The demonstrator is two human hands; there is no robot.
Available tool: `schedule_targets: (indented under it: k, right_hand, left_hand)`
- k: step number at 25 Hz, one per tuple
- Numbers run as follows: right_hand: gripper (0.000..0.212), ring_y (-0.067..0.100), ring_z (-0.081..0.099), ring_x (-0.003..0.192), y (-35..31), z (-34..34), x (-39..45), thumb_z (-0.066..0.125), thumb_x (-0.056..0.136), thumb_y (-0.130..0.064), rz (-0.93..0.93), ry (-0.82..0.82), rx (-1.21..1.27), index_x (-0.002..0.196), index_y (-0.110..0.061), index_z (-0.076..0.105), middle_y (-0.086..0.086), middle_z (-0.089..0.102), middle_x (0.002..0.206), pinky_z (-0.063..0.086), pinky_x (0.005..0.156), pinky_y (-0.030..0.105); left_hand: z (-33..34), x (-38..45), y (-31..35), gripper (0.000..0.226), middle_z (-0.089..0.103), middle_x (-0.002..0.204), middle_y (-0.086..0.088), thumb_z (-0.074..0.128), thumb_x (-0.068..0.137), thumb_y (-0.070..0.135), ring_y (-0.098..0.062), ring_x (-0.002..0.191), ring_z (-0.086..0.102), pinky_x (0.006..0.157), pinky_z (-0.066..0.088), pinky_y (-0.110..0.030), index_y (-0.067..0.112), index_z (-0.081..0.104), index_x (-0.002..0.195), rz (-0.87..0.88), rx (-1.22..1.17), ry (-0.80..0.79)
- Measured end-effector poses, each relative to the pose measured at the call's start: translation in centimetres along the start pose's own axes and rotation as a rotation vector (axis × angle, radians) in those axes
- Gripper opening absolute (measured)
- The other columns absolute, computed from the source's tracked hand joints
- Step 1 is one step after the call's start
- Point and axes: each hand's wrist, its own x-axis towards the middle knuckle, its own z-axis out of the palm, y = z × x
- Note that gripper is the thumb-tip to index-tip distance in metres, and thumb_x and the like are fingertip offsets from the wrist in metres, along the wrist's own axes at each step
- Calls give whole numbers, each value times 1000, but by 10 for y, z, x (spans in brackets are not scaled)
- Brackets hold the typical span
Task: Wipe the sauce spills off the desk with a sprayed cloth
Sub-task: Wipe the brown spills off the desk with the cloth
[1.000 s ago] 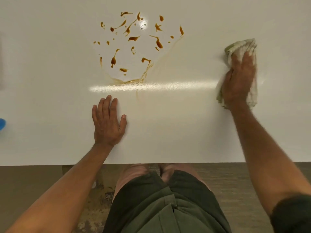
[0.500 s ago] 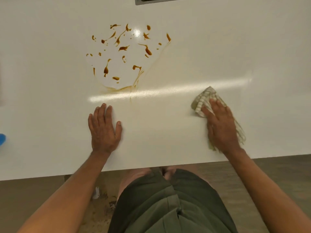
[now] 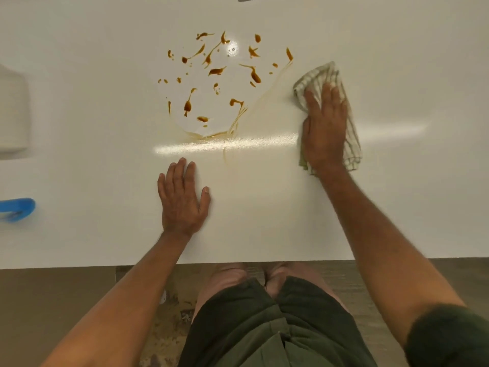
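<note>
You're mid-wipe: right hand [image 3: 324,125] presses flat on the cloth [image 3: 352,139], nothing clenched; left hand [image 3: 182,200] rests open on the desk [image 3: 397,207]. Sauce spills [image 3: 219,78] upper-centre probably need sweeping next.

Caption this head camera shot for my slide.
Right hand presses a cloth on the desk beside sauce spills; left hand rests flat.

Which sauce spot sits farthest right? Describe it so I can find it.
On the white desk, find the brown sauce splatter. At its right edge, up-left of the green-checked cloth, lies a slim slanted streak. No spot lies further right.
</note>
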Motion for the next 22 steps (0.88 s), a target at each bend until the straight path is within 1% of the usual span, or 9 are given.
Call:
schedule_targets:
  k: [5, 7, 10, 13, 15, 17, 18, 20, 22]
  right_hand:
    - [67, 31, 13, 164, -111, 55, -120, 44, 99, -12, -162, -82, 92, 165, -20, 33, 15, 20, 175, 12, 134, 50]
    - [65, 30, 10, 165, -147, 69, -142, 40, 102, -15, -210, -134, 126, 166, -21, 29, 14, 18, 175, 11, 134, 49]
    - [58, 28, 6, 165, -192, 78, -149, 32, 108, -22, -159, -179, 182, 166, -21, 28, 13, 13, 176, 10, 134, 49]
    - [58, 19, -8, 165, -212, 70, -143, 26, 113, -39, -36, -277, 433, 168, -23, 19, 4, 3, 178, -8, 134, 40]
    - [58, 7, -4, 164, -201, 51, -139, 24, 113, -45, 34, -309, 754, 168, -26, 18, -4, 6, 178, -7, 133, 29]
    - [55, 1, 11, 162, -165, 33, -133, 25, 112, -45, 95, -212, 926, 165, -30, 25, -7, 18, 176, 9, 134, 26]
    - [52, 4, 18, 161, -137, 25, -125, 29, 113, -42, 103, -117, 886, 163, -30, 30, -5, 25, 174, 17, 133, 30]
    - [47, 19, 26, 161, -69, 18, -103, 38, 113, -30, 110, 63, 618, 158, -20, 41, 5, 33, 171, 26, 131, 43]
    - [49, 33, 25, 161, -16, 16, -83, 44, 111, -23, 105, 108, 377, 157, -6, 44, 16, 33, 170, 26, 129, 52]
  left_hand:
    - [-3, 1, -1, 66, 32, 169, -17, 36, 107, 43, -37, 157, 30, 129, 22, -60, 6, 33, 162, 18, -65, 22]
    - [-6, 0, -2, 64, 30, 170, -18, 38, 106, 35, -34, 158, 29, 130, 22, -56, 4, 30, 162, 10, -242, 68]
    - [-16, -4, -3, 60, 30, 168, -21, 32, 106, 25, -32, 157, 26, 131, 23, -48, 0, 30, 160, -212, -584, 252]
    - [-29, 5, 6, 57, 37, 164, -19, 28, 107, 29, -31, 153, 32, 126, 28, -54, 3, 38, 156, -532, -686, 405]
    - [-34, 14, 30, 54, 41, 161, -16, 35, 105, 30, -30, 150, 35, 124, 31, -52, 7, 44, 153, -549, -671, 382]
    - [-36, 17, 66, 53, 40, 162, -13, 43, 103, 32, -29, 150, 35, 123, 30, -49, 12, 45, 152, -402, -608, 281]
    - [-33, 17, 84, 55, 39, 163, -12, 46, 102, 34, -30, 151, 35, 123, 30, -50, 13, 44, 153, -336, -533, 213]
    - [-22, 17, 109, 64, 32, 170, -13, 48, 102, 42, -35, 157, 29, 126, 28, -55, 13, 39, 159, -280, -365, 51]
    - [-12, 18, 109, 76, 16, 176, -12, 41, 104, 54, -37, 163, 14, 130, 16, -59, 14, 24, 167, -302, -212, -67]
